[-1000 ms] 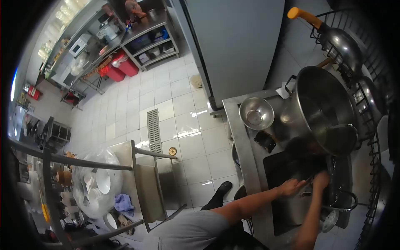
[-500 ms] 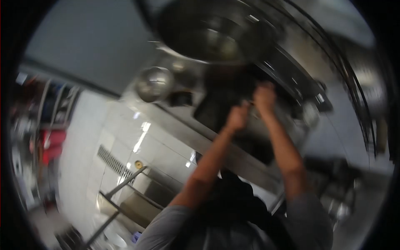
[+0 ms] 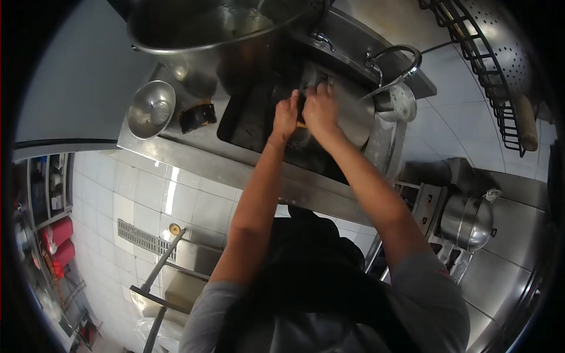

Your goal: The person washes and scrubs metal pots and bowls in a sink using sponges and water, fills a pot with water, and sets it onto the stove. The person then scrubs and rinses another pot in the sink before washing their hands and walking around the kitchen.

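Over the sink (image 3: pixel 244 126), my left hand (image 3: pixel 286 119) is closed, with its fingers curled and the thumb uppermost. Right beside it, my right hand (image 3: pixel 321 112) is also closed, its fingertips slightly blurred. A small yellow-orange bit (image 3: pixel 302 125) shows between the hands; what they grip is hidden. Beneath and to the right of my right hand lies a wide, round metal vessel (image 3: pixel 352 122) in the sink, partly covered by my forearm.
A large metal pot (image 3: pixel 194 50) stands beyond the sink. On the left are a steel bowl (image 3: pixel 152 110) and a dark sponge-like block (image 3: pixel 198 116). A curved faucet (image 3: pixel 406 73) and a perforated strainer (image 3: pixel 402 102) are on the right. A black wire rack (image 3: pixel 491 79) hangs upper right.
The view has turned and steadied, so the pot and bowl appear farther left. Both hands stay close together over the sink, still closed.
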`<state>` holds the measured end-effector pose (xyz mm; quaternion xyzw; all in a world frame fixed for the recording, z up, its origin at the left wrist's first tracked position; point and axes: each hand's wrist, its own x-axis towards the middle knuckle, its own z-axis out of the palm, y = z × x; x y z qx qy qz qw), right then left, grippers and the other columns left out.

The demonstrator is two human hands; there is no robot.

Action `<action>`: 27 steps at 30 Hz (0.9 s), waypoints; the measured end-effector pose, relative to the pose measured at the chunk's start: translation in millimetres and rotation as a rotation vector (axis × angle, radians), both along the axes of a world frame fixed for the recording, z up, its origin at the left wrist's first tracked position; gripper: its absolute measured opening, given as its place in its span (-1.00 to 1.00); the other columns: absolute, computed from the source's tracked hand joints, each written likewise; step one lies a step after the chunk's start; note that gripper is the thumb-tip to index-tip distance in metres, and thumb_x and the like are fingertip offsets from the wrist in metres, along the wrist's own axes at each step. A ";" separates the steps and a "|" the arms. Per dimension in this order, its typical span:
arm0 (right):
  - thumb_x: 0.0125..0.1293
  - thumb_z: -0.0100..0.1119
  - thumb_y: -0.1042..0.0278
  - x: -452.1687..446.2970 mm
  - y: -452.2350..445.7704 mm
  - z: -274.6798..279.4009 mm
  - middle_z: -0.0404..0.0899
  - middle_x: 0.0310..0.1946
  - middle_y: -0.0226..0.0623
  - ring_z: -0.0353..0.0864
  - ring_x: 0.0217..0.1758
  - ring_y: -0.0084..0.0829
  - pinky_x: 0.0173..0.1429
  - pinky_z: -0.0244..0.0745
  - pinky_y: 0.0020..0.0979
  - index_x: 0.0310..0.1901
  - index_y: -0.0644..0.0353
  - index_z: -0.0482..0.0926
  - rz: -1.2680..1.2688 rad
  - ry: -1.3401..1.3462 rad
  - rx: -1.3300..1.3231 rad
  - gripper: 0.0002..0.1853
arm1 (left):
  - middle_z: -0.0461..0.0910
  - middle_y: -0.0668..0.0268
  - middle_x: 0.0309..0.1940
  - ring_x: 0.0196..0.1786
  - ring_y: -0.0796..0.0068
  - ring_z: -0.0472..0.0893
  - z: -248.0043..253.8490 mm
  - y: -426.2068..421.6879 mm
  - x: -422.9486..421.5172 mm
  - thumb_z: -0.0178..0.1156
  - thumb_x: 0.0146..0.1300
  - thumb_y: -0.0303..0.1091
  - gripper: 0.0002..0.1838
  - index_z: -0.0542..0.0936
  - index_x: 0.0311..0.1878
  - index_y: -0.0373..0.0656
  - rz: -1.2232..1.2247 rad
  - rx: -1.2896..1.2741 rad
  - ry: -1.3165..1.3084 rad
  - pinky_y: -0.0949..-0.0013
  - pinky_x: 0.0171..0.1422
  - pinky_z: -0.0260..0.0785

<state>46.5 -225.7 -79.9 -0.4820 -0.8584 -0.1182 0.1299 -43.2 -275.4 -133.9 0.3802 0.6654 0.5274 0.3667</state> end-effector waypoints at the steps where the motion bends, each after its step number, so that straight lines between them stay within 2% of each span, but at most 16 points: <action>1: 0.14 0.07 0.41 8.4 -10.1 -2.8 0.48 -0.20 -0.05 0.48 -0.04 -0.10 -0.08 0.53 -0.24 -0.29 0.27 0.58 0.071 0.087 -0.042 -0.84 | 0.47 -0.25 -0.48 -0.31 -0.32 0.46 0.6 -5.9 -2.6 -0.23 0.48 0.05 -0.33 0.52 -0.37 -0.48 -0.037 0.018 -0.124 -0.01 -0.20 0.31; 2: 0.13 0.08 0.44 10.6 -12.9 -3.9 0.47 -0.21 -0.06 0.47 -0.04 -0.09 -0.09 0.54 -0.25 -0.29 0.29 0.57 0.146 0.182 -0.083 -0.84 | 0.48 -0.22 -0.49 -0.34 -0.29 0.48 2.2 -12.0 -8.9 -0.24 0.48 0.06 -0.33 0.52 -0.34 -0.46 -0.072 0.039 -0.239 0.01 -0.21 0.31; 3: 0.13 0.08 0.44 7.4 -1.8 -1.6 0.47 -0.21 -0.06 0.47 -0.04 -0.09 -0.09 0.54 -0.25 -0.29 0.29 0.57 0.152 0.190 -0.066 -0.84 | 0.48 -0.22 -0.49 -0.34 -0.29 0.48 -7.1 -19.2 -11.1 -0.24 0.48 0.06 -0.33 0.52 -0.34 -0.46 -0.070 0.055 -0.229 0.01 -0.21 0.31; 5: 0.10 0.10 0.48 10.9 15.3 0.7 0.43 -0.23 -0.08 0.46 -0.03 -0.06 -0.09 0.55 -0.24 -0.23 0.31 0.56 0.172 0.152 -0.029 -0.81 | 0.45 -0.14 -0.56 -0.45 -0.12 0.45 -51.7 -35.2 -1.6 -0.29 0.48 0.11 -0.30 0.50 -0.36 -0.45 0.006 0.144 -0.050 0.06 -0.26 0.29; 7: 0.09 0.11 0.49 5.8 0.9 -1.8 0.42 -0.24 -0.07 0.46 -0.05 -0.06 -0.10 0.54 -0.22 -0.22 0.31 0.56 0.133 0.185 -0.020 -0.79 | 0.42 -0.11 -0.59 -0.50 -0.03 0.44 -62.7 -41.2 -0.9 -0.31 0.47 0.13 -0.27 0.49 -0.38 -0.45 0.026 0.170 0.066 0.09 -0.28 0.29; 9: 0.07 0.11 0.50 5.7 -8.7 -3.8 0.42 -0.24 -0.07 0.46 -0.07 -0.06 -0.11 0.54 -0.20 -0.20 0.31 0.55 0.102 0.220 0.022 -0.78 | 0.42 -0.19 -0.58 -0.45 -0.17 0.46 -27.9 -27.1 -8.2 -0.32 0.47 0.14 -0.25 0.49 -0.41 -0.46 -0.099 -0.155 0.018 0.05 -0.26 0.29; 11: 0.11 0.08 0.49 21.0 -40.7 -14.4 0.41 -0.23 -0.05 0.46 -0.09 -0.04 -0.11 0.53 -0.17 -0.25 0.28 0.55 0.243 0.296 0.032 -0.84 | 0.41 -0.21 -0.58 -0.41 -0.23 0.49 -20.6 -19.6 -4.3 -0.31 0.48 0.11 -0.26 0.48 -0.44 -0.48 -0.094 -0.129 0.011 0.02 -0.26 0.29; 13: 0.15 0.04 0.46 21.9 -20.5 -15.3 0.42 -0.18 0.00 0.46 -0.08 -0.01 -0.09 0.53 -0.16 -0.29 0.28 0.53 0.256 0.333 -0.016 -0.88 | 0.39 -0.18 -0.62 -0.48 -0.19 0.44 -22.0 -20.5 -0.6 -0.29 0.49 0.09 -0.27 0.47 -0.47 -0.49 -0.050 -0.053 0.042 0.02 -0.30 0.28; 15: 0.17 0.02 0.44 12.5 24.2 -18.3 0.41 -0.18 0.02 0.45 -0.05 0.02 -0.07 0.53 -0.15 -0.29 0.27 0.51 0.166 0.197 0.096 -0.88 | 0.39 -0.13 -0.66 -0.53 -0.10 0.44 -17.0 -16.9 7.3 -0.29 0.49 0.09 -0.26 0.47 -0.50 -0.47 -0.019 -0.048 0.072 0.03 -0.32 0.27; 17: 0.16 0.03 0.44 -3.1 13.3 -11.8 0.41 -0.18 0.03 0.46 -0.05 0.02 -0.08 0.53 -0.14 -0.30 0.28 0.51 0.152 0.200 0.081 -0.87 | 0.39 -0.08 -0.69 -0.57 -0.02 0.44 -12.7 -19.6 8.2 -0.29 0.49 0.09 -0.25 0.48 -0.53 -0.46 -0.007 -0.054 0.107 0.04 -0.35 0.27; 19: 0.12 0.04 0.46 -5.4 -7.8 -4.9 0.40 -0.20 0.01 0.46 -0.06 0.00 -0.10 0.52 -0.12 -0.26 0.27 0.52 0.177 0.204 0.015 -0.85 | 0.38 0.01 -0.76 -0.64 0.11 0.41 -3.7 -9.2 3.0 -0.29 0.49 0.08 -0.24 0.46 -0.61 -0.42 0.032 -0.069 -0.098 0.06 -0.40 0.25; 20: 0.10 0.06 0.49 6.8 -28.9 -15.7 0.39 -0.20 0.00 0.47 -0.07 -0.01 -0.09 0.53 -0.13 -0.22 0.28 0.54 0.220 0.285 -0.025 -0.81 | 0.33 0.10 -0.80 -0.67 0.23 0.36 2.2 -6.4 -0.9 -0.29 0.49 0.09 -0.24 0.43 -0.66 -0.38 0.078 -0.011 -0.098 0.09 -0.44 0.21; 23: 0.10 0.09 0.50 53.0 -52.3 -22.7 0.43 -0.19 -0.08 0.48 -0.07 -0.06 -0.11 0.52 -0.16 -0.16 0.22 0.58 0.238 0.267 -0.216 -0.76 | 0.29 0.11 -0.81 -0.67 0.23 0.32 -1.2 1.5 -17.2 -0.28 0.49 0.10 -0.24 0.41 -0.66 -0.38 0.064 -0.146 -0.125 0.11 -0.45 0.20; 24: 0.10 0.09 0.50 58.6 -31.3 -23.2 0.43 -0.19 -0.08 0.48 -0.07 -0.06 -0.11 0.52 -0.16 -0.16 0.22 0.58 0.251 0.271 -0.218 -0.76 | 0.28 0.10 -0.79 -0.66 0.23 0.31 -10.9 0.3 -18.1 -0.28 0.48 0.10 -0.25 0.41 -0.64 -0.39 0.073 -0.060 -0.029 0.12 -0.44 0.20; 26: 0.10 0.11 0.51 64.1 16.4 -28.4 0.47 -0.22 -0.11 0.48 -0.07 -0.09 -0.08 0.50 -0.16 -0.15 0.14 0.61 -0.001 0.306 -0.218 -0.75 | 0.29 0.08 -0.77 -0.65 0.22 0.31 -19.7 -3.4 -16.6 -0.27 0.49 0.09 -0.26 0.41 -0.63 -0.40 0.100 -0.029 0.047 0.10 -0.43 0.21; 27: 0.10 0.11 0.51 59.5 29.6 -28.5 0.47 -0.22 -0.11 0.48 -0.07 -0.09 -0.08 0.50 -0.16 -0.15 0.14 0.61 -0.005 0.303 -0.220 -0.75 | 0.30 0.05 -0.76 -0.64 0.20 0.31 -20.6 -1.5 -14.0 -0.27 0.49 0.08 -0.27 0.41 -0.61 -0.41 0.122 0.023 0.120 0.09 -0.42 0.21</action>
